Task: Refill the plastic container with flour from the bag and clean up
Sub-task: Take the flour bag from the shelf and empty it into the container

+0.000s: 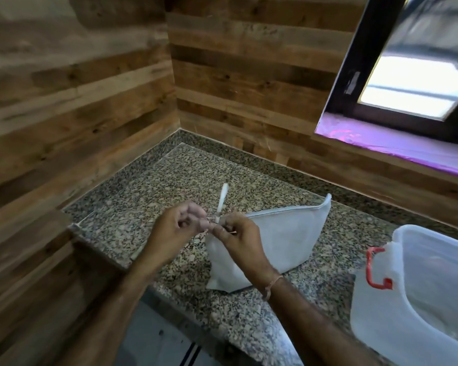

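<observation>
Hands meet at the near corner of the bag (280, 233), which lies slumped on its side on the granite counter (143, 202). The left hand (179, 228) has its fingers curled and seems to pinch the foot of a white strip (221, 199) that sticks up from that corner. The right hand (239, 240) pinches the corner itself, just beside it (blur hides exactly how the fingertips sit). The plastic container (421, 299), with its red latch (376, 270), stands apart to the right and looks open. This appears to be the opening step, with no flour visible on the counter. The danger is a sharp tug: if the seam gives all at once while the bag lies flat, flour could spill across the stone. Lifting the bag by one corner could also let it sag and pour early.
</observation>
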Demonstrator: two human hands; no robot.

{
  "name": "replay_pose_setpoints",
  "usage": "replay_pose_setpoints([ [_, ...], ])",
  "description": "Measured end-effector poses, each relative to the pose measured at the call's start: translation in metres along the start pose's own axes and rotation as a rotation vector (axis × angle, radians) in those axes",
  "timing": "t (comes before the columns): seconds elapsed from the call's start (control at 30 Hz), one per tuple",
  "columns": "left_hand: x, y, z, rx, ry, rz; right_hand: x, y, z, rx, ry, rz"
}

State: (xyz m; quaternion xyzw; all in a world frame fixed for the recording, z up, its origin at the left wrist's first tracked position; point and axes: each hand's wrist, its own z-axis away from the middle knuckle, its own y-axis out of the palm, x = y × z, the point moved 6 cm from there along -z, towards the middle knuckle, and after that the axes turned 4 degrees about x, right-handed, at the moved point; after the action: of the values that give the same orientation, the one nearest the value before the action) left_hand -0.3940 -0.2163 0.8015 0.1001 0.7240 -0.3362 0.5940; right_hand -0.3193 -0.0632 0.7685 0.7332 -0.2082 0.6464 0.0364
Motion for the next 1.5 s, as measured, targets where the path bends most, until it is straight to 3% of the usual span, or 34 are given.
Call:
replay_pose_setpoints([
  [0.1,0.019,0.024,0.007,0.05,0.01,-0.113,-0.006,-0.003,0.0,-0.001,0.077,-0.103],
  [0.2,0.018,0.028,0.005,-0.078,0.088,-0.207,-0.004,-0.009,0.001,-0.058,0.121,-0.061],
  [0.3,0.016,0.029,0.004,-0.087,0.115,-0.231,0.001,-0.021,0.005,-0.102,0.123,-0.041],
  [0.47,0.027,0.019,0.001,0.069,0.054,-0.186,-0.015,-0.111,0.01,-0.423,0.217,0.012],
  [0.57,0.01,0.026,-0.017,0.185,0.076,-0.454,-0.016,-0.153,0.009,-0.483,0.213,0.154],
  [0.7,-0.035,0.092,-0.058,0.307,0.205,-0.765,-0.024,-0.147,0.0,-0.444,0.201,0.23],
  [0.8,-0.054,0.149,-0.083,0.279,0.297,-0.914,-0.029,-0.157,-0.004,-0.48,0.159,0.305],
  [0.9,-0.062,0.161,-0.087,0.217,0.363,-0.913,-0.039,-0.197,-0.004,-0.6,0.191,0.363],
  [1.03,-0.053,0.146,-0.077,0.216,0.403,-0.884,-0.054,-0.267,-0.009,-0.799,0.347,0.24],
  [1.13,-0.049,0.141,-0.077,0.178,0.402,-0.916,-0.062,-0.281,-0.02,-0.806,0.369,0.138],
  [1.23,-0.045,0.133,-0.076,0.172,0.31,-0.91,-0.082,-0.261,-0.027,-0.777,0.376,-0.103],
  [1.37,-0.013,0.087,-0.06,0.174,0.032,-0.945,-0.106,-0.241,-0.013,-0.668,0.396,-0.28],
  [1.5,0.027,0.046,-0.014,0.06,-0.213,-0.608,-0.123,-0.226,0.004,-0.556,0.331,-0.365],
])
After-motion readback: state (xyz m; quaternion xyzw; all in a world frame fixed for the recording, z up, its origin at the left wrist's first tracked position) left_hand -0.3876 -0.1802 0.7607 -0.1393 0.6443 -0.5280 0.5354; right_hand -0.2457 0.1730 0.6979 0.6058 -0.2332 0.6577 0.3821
